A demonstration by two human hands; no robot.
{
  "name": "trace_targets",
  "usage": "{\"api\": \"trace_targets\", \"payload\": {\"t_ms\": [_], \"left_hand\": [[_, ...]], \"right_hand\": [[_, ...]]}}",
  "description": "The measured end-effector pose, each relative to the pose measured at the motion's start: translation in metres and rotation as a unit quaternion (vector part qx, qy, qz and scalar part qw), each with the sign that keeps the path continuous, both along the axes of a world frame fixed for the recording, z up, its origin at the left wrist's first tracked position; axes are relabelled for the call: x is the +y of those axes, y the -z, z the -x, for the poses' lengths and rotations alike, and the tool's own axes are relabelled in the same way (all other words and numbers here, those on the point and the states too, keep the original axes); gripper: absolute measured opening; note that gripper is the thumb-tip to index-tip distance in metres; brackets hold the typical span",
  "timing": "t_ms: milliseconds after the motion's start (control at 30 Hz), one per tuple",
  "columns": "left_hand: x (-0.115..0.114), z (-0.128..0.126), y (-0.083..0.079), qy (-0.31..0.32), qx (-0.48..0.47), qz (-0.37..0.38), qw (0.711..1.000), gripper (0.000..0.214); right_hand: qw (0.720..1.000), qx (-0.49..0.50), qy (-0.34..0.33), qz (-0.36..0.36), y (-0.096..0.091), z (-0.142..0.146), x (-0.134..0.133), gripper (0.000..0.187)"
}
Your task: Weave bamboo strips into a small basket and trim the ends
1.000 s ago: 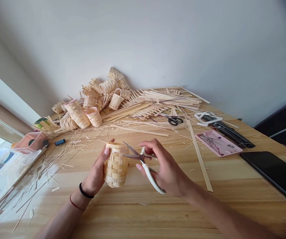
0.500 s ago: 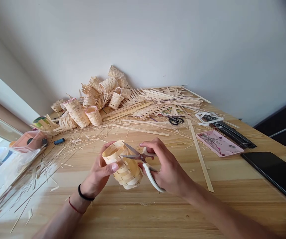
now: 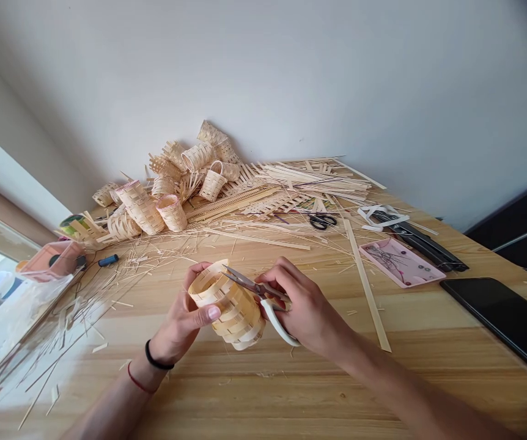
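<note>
My left hand point(image 3: 187, 321) is wrapped round a small woven basket point(image 3: 233, 308) of pale wood strips, its thumb pressed on the near side. The basket lies tilted, with its open rim towards the upper left. White-handled scissors point(image 3: 252, 284) are in my right hand point(image 3: 302, 305), fingers closed on the handles. Their blades are nearly together and the tips point at the basket's rim. Whether a strip is between the blades I cannot tell.
Several woven baskets point(image 3: 172, 212) and a heap of wood strips point(image 3: 309, 180) lie at the back. Black scissors point(image 3: 322, 220), a pink tray point(image 3: 403, 263) with wires and a black phone point(image 3: 497, 318) are on the right. A pink container point(image 3: 55, 260) stands left.
The scissor blades have come together from a wide spread, with the right hand's fingers closing on the handles. The left hand and basket have hardly moved.
</note>
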State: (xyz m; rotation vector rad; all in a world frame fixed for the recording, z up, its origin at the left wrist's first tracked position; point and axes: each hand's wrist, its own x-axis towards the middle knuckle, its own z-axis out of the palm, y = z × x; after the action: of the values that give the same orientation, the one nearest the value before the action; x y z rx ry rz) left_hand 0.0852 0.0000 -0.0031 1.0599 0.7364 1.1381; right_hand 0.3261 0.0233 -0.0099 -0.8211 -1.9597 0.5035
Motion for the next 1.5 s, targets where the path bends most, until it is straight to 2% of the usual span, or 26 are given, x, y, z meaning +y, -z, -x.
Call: {"api": "trace_targets", "payload": {"t_ms": [267,367,533,667,900,1067,1300,1400,1500], "left_hand": [[0.001,0.000,0.005,-0.008,0.009,-0.003,1.000,0.067],[0.003,0.003,0.003,-0.013,0.002,0.005,1.000,0.071],[0.005,0.006,-0.007,-0.027,-0.053,0.068,0.996,0.074],[0.007,0.007,-0.012,-0.010,-0.079,0.091,0.993,0.071],[0.010,0.006,-0.015,-0.016,-0.082,0.102,0.991,0.069],[0.011,0.006,-0.015,0.002,-0.097,0.107,0.989,0.060],[0.012,0.006,-0.013,0.049,-0.131,0.126,0.982,0.059],[0.011,0.006,-0.014,0.037,-0.129,0.123,0.983,0.058],[0.010,0.007,-0.015,-0.007,-0.120,0.116,0.986,0.060]], "right_hand": [[1.000,0.006,-0.009,0.023,-0.001,0.001,-0.001,0.027],[0.999,0.023,0.004,0.042,-0.002,0.002,-0.001,0.021],[0.996,0.045,0.043,0.070,-0.004,0.001,-0.001,0.010],[0.993,0.020,0.037,0.106,0.000,-0.001,0.003,0.017],[0.976,0.015,0.032,0.216,0.013,-0.006,0.012,0.029],[0.979,-0.019,0.048,0.196,0.018,-0.008,0.013,0.032],[0.976,-0.081,0.026,0.199,0.023,-0.008,0.011,0.041],[0.979,-0.061,0.031,0.195,0.020,-0.008,0.012,0.032],[0.984,-0.021,0.052,0.169,0.013,-0.007,0.010,0.028]]}}
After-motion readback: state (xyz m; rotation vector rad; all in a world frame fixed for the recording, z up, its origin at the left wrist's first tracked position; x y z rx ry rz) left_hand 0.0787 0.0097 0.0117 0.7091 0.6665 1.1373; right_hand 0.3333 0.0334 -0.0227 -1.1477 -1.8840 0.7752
